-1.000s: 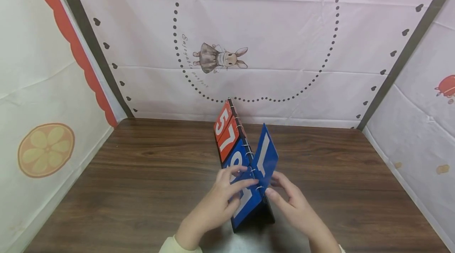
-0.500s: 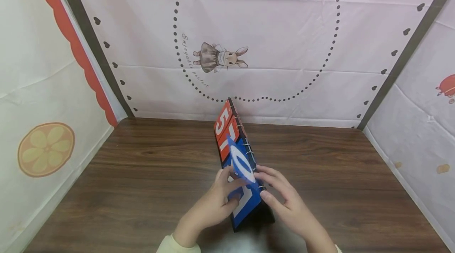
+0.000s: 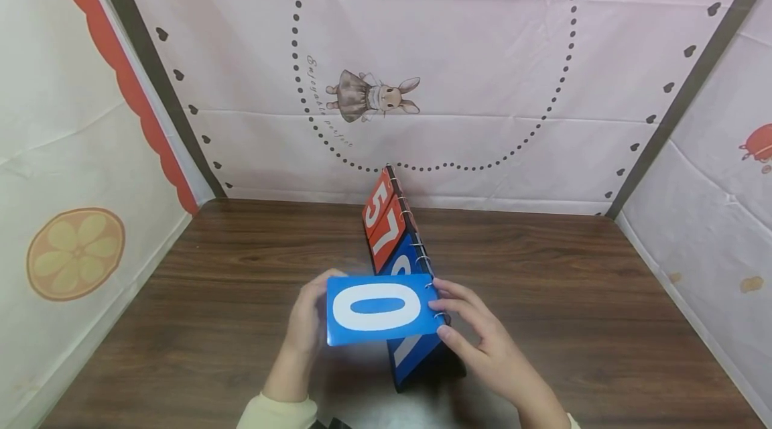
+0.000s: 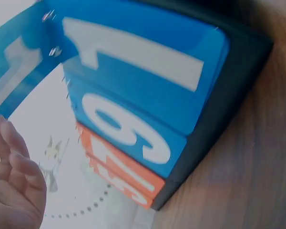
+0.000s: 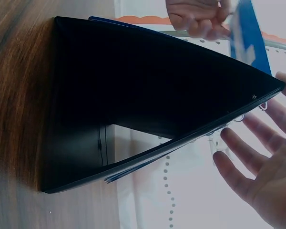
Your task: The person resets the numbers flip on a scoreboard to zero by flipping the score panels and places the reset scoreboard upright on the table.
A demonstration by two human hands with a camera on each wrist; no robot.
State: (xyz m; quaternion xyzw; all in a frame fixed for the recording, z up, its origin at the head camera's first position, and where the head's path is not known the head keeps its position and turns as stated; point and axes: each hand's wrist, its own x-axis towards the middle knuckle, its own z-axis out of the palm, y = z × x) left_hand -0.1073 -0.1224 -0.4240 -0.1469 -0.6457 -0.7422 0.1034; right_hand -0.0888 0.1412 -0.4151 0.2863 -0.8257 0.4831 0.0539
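Aslant, a blue 0 card juts from a flip scoreboard between the two grips.
The left grip is unclenched, its fingers loosely bent behind the card's outer end; the right grip is released, fingers spread beside the binding rings, tips at the card's hinged edge. The scoreboard stands on the table between both grips, its red 5 card and red 7 card ahead of them. Nearer the grips, a blue 1 card and blue 9 card lie against its slope.
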